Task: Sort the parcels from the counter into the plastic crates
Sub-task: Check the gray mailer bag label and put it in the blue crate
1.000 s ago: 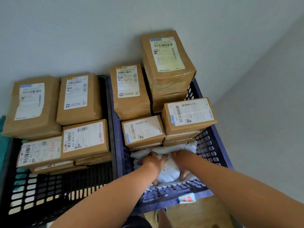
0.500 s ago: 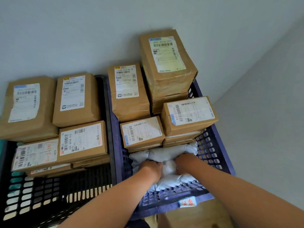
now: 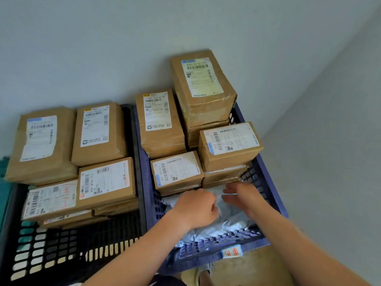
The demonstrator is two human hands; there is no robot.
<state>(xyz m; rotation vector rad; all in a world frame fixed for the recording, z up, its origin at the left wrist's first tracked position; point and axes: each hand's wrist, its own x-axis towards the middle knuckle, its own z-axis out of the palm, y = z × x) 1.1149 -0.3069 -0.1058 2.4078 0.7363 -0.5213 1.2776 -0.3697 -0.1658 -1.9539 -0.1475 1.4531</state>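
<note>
Pressing a grey bag [image 3: 224,226] into the blue crate [image 3: 274,195], left hand [image 3: 198,207] fisted on it, right hand [image 3: 243,197] grip flat, beside boxes [image 3: 177,170].

Both bare forearms reach forward and down from the lower edge of view, converging ahead of the body. The left hand [image 3: 196,207] is curled, knuckles up, fingers bent under and out of sight. The right hand [image 3: 240,196] lies flatter, palm down, fingers pointing left towards the other hand. The two hands sit just beside each other, perhaps touching at the fingertips; blur hides it.
</note>
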